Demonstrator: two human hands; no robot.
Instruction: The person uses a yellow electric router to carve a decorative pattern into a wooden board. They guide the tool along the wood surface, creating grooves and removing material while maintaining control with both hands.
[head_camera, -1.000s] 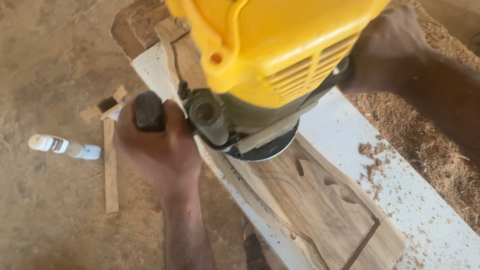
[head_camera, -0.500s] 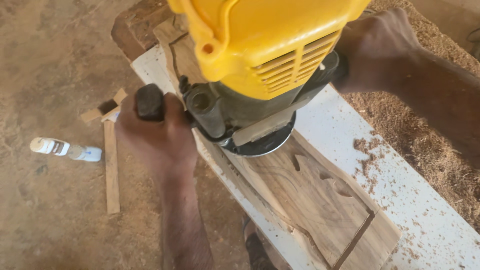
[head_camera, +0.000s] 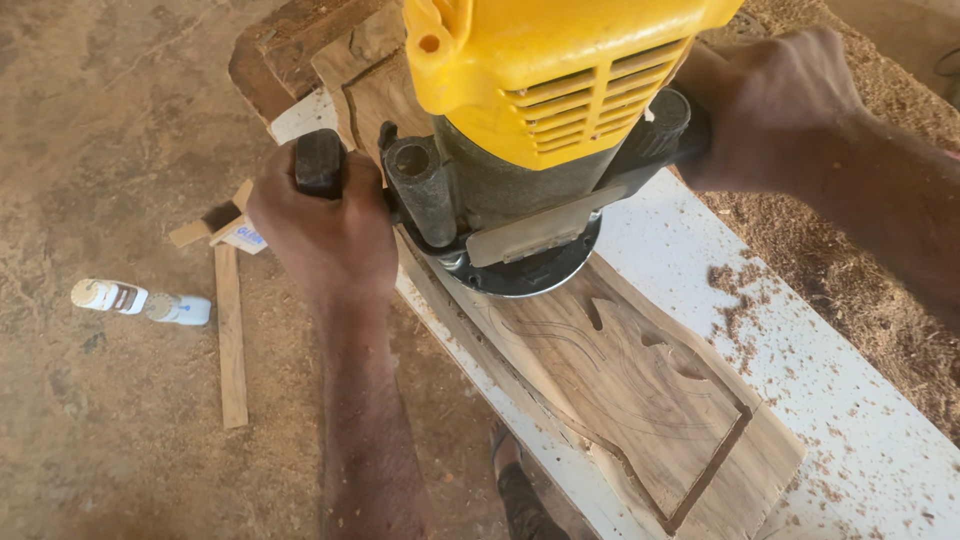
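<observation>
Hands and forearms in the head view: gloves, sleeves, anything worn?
Nothing worn. Left hand and right hand are bare, without gloves, and no rings show. Both forearms are bare as far as the frame shows, with no sleeves, watch or bands. Fingers mostly hidden.

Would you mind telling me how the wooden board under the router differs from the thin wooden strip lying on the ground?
The wooden board is wide and lies on the white bench, while the wooden strip is narrow and lies on the dirt floor. The board has grooves and pencil lines cut and drawn into its face; the strip looks plain. The router, held by the left hand and right hand, rests on the board; nothing touches the strip. Both are brown wood.
</observation>
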